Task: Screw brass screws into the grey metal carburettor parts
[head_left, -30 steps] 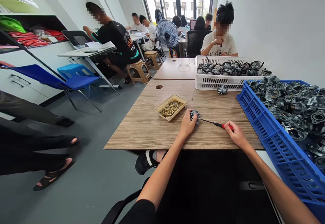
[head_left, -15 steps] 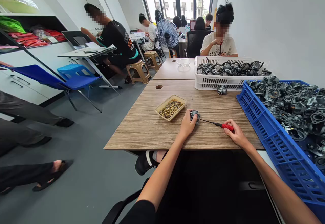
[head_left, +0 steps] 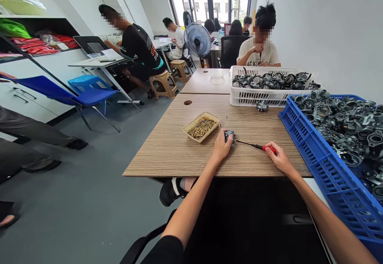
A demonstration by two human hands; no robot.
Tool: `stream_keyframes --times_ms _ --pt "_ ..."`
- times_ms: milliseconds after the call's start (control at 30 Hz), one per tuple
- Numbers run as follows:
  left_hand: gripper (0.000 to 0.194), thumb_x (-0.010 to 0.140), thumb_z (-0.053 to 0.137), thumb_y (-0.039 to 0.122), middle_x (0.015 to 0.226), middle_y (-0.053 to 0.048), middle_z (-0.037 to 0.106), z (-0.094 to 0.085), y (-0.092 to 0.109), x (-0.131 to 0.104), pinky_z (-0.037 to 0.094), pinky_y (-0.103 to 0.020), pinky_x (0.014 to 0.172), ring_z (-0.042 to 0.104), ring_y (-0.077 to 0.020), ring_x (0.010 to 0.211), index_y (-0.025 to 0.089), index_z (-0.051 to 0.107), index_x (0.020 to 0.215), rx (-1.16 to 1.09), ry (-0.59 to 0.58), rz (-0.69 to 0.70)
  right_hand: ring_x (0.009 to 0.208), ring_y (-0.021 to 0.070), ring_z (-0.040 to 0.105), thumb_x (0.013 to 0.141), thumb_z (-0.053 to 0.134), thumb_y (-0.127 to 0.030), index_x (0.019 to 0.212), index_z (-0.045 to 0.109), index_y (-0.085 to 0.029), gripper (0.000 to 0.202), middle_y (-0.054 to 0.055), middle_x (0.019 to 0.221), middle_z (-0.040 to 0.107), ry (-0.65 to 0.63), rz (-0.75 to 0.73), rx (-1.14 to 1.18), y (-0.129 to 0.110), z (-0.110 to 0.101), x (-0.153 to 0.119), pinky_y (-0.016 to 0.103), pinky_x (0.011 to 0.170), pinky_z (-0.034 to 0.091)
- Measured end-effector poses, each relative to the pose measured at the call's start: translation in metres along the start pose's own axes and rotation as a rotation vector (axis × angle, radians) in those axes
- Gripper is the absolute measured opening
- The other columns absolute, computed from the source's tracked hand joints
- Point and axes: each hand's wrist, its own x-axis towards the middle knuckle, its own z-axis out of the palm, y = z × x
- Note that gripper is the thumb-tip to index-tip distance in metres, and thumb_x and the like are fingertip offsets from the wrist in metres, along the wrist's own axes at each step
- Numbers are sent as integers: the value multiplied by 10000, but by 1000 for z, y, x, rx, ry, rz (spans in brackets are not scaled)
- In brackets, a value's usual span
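Note:
My left hand (head_left: 222,145) is closed around a small grey metal part (head_left: 230,137) on the wooden table (head_left: 167,152). From the right, my right hand (head_left: 279,156) grips the red handle of a screwdriver (head_left: 254,145), whose thin dark shaft reaches the side of the metal part. Whether the tip sits inside the part is too small to tell. A beige tray (head_left: 191,137) of small brass-coloured pieces stands just left of my left hand.
A blue crate (head_left: 323,172) heaped with metal parts runs along the right side. Behind stands a white basket (head_left: 257,97) of similar parts, with one loose part (head_left: 262,106) before it. A person (head_left: 259,52) sits across the table.
My right hand has shifted very slightly, and its fingers cover more of the red handle. At the left, a walking person's feet have moved towards the frame's edge.

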Motion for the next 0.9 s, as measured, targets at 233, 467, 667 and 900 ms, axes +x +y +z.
stream_keyframes --times_ms 233,467,667,900 --pt "274 990 437 422 1114 -105 674 -1 1 -1 496 -389 939 640 -254 1043 222 505 1165 -7 -5 9 563 158 332 968 465 -691 847 542 -243 470 -61 598 333 -1 6 -14 -2 1 -1 312 570 266" --pt "271 985 459 397 1125 -110 681 1 0 1 502 -401 958 650 -256 1061 220 514 1183 6 2 -6 630 181 437 935 518 -639 949 532 -249 391 -41 672 456 26 6 -106 3 0 -1 317 634 355" --pt "275 987 461 395 1122 -102 684 0 0 0 503 -397 960 654 -251 1061 225 514 1196 18 -8 -13 622 179 426 924 527 -603 883 496 -255 352 -39 655 453 72 10 -138 10 3 0 315 616 350" --pt "273 995 437 406 1106 -99 679 0 1 0 498 -397 938 647 -252 1029 222 504 1186 26 -12 -5 621 165 422 915 534 -657 822 495 -247 423 -39 641 453 74 2 -125 5 2 2 306 612 348"
